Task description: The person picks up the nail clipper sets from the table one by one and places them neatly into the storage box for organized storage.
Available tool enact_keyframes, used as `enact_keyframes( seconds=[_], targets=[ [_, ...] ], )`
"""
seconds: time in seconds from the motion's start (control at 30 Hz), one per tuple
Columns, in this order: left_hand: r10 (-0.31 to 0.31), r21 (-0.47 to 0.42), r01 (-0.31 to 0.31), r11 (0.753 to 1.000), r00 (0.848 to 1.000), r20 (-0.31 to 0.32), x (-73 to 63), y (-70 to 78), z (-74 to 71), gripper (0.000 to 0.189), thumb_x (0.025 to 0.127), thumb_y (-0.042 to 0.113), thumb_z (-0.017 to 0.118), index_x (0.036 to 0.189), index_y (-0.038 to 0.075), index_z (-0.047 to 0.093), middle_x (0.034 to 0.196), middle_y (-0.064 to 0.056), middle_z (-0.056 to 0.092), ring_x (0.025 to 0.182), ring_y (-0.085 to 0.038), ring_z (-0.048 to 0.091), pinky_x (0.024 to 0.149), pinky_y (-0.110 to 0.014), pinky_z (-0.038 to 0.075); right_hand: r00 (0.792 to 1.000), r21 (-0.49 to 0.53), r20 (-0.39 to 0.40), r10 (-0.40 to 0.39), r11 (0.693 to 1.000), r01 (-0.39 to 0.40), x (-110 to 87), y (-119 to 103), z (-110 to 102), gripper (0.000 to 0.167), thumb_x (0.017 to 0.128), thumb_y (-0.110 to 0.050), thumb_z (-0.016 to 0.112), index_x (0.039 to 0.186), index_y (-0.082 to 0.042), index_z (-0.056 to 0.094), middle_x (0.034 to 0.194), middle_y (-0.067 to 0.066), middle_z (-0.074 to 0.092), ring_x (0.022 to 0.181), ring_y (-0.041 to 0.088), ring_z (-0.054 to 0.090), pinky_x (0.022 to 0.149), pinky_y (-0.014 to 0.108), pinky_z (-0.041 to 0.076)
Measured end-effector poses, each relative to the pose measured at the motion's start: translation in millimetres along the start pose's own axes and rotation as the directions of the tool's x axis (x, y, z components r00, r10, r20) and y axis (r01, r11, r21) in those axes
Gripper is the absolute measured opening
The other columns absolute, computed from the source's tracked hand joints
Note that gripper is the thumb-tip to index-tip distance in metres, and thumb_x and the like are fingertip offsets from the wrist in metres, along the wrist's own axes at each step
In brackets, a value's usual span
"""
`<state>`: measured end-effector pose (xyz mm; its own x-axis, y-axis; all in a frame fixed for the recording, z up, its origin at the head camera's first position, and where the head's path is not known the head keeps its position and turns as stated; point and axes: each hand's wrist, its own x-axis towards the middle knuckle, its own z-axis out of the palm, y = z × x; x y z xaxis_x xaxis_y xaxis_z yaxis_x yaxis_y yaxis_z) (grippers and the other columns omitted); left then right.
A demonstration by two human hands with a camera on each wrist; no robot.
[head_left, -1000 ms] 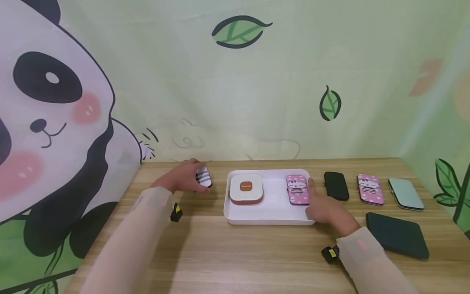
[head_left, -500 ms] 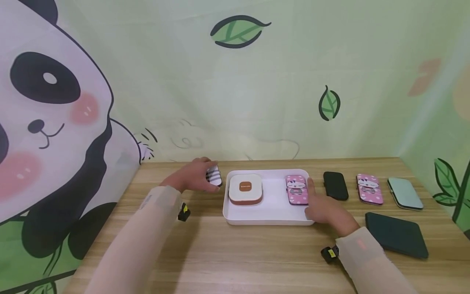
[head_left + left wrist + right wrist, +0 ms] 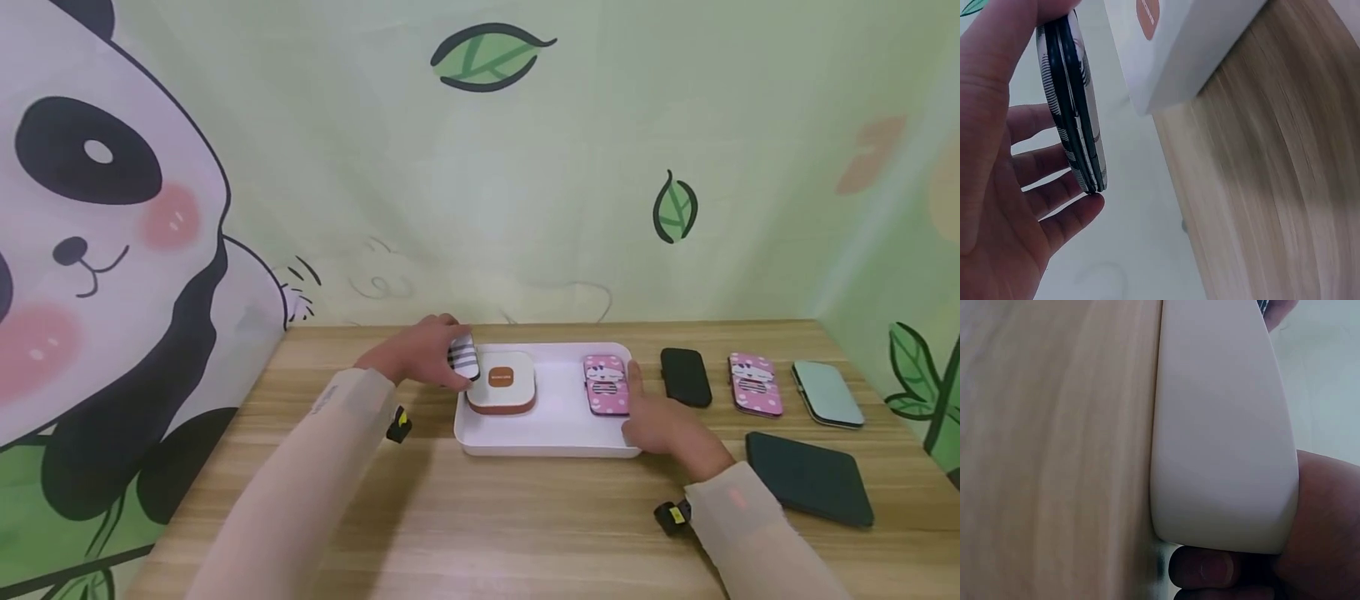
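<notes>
Since the earlier frames, the left hand [image 3: 420, 352] has travelled right along the back of the table, carrying a black-and-white striped clamshell case [image 3: 464, 358] from bare wood to the tray's left edge, while the right hand and the tray have stayed in place. The striped case is pinched between the left thumb and fingers, held above the tabletop [image 3: 525, 525]; in the head view it overlaps the back-left corner of the white tray [image 3: 558, 396], and the left wrist view shows a gap between them. The right hand [image 3: 667, 425] grips the tray's right end, its thumb over the rim and its other fingers at the outer wall. Inside the tray, a white rounded-square box [image 3: 501, 383] with a brown label and brown base sits at the left, and a pink polka-dot cat case [image 3: 606, 385] lies at the right, near the right hand. Right of the tray, a black case [image 3: 686, 377], a second pink cat case [image 3: 755, 384] and a pale mint case [image 3: 828, 394] form a row, with a larger dark green flat case [image 3: 810, 479] in front. A panda-printed backdrop [image 3: 360, 167] stands behind
</notes>
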<state>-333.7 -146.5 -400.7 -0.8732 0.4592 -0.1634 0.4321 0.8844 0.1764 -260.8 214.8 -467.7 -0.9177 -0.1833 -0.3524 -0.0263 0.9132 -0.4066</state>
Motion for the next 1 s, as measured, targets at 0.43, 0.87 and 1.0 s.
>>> enact_keyframes(
  seconds=[0.43,0.87,1.0],
  targets=[
    [0.032,0.0,-0.032,0.999,0.999,0.024,10.5,24.2,1.5,0.09,0.074,0.058,0.077,0.152,0.027,0.044,0.146,-0.005,0.046,0.118,-0.022,0.047,0.094,-0.042,0.049,1.0,0.0,-0.01,-0.003,1.0,0.003,3.2,4,1,0.096,0.093,-0.016,0.052,0.157,-0.006,-0.019,0.064,0.006,0.051,0.049,0.018,0.044,0.047,0.029,0.035],
    [0.095,-0.014,-0.094,0.995,0.994,0.05,21.3,45.8,4.2,0.085,0.073,0.058,0.08,0.147,0.029,0.048,0.141,0.0,0.048,0.117,-0.021,0.045,0.092,-0.043,0.05,1.0,-0.001,-0.001,0.007,1.0,-0.007,3.8,4,1,0.096,0.094,-0.016,0.051,0.157,-0.006,-0.02,0.064,0.006,0.051,0.049,0.018,0.044,0.048,0.029,0.035],
    [0.098,-0.046,-0.095,0.994,0.993,0.062,24.7,51.3,6.6,0.083,0.072,0.058,0.08,0.145,0.032,0.048,0.14,0.002,0.047,0.116,-0.02,0.045,0.091,-0.042,0.051,1.0,-0.005,-0.002,0.014,1.0,-0.014,5.3,5,1,0.096,0.094,-0.017,0.051,0.157,-0.007,-0.021,0.064,0.006,0.051,0.049,0.018,0.044,0.048,0.029,0.035]
  ],
)
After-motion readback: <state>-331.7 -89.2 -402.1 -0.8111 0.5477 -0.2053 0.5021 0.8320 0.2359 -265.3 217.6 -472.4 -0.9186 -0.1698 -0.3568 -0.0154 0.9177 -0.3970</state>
